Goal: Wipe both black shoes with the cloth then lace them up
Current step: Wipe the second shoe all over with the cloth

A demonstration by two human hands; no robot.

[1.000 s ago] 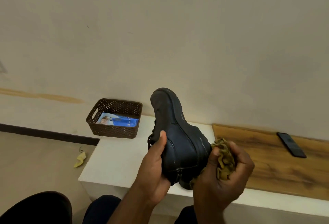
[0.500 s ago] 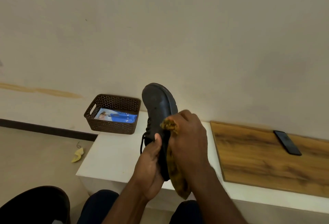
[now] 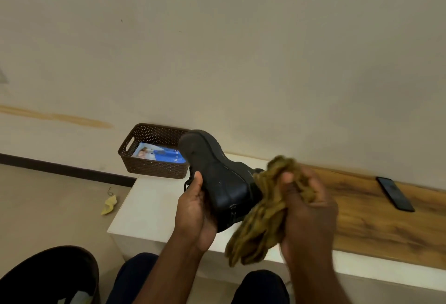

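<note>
My left hand [image 3: 194, 209] grips a black ankle shoe [image 3: 218, 175] held in the air above the white bench, toe pointing up and away, sole turned left. Black laces hang near my thumb. My right hand [image 3: 307, 212] clutches a bunched olive-brown cloth [image 3: 263, 216] against the shoe's heel side, and the cloth's loose end hangs down below my fist. Only one shoe shows clearly in this view.
A brown perforated basket [image 3: 135, 151] with a blue printed packet stands at the white bench's [image 3: 149, 207] back left. A wooden board [image 3: 376, 219] carries a black phone [image 3: 394, 194] at right. A yellow scrap [image 3: 109, 204] lies on the floor. A dark round object [image 3: 50, 274] sits at lower left.
My right hand with the cloth has slid from the shoe's upper side down and right to the heel. The shoe has tilted a little to the left.
</note>
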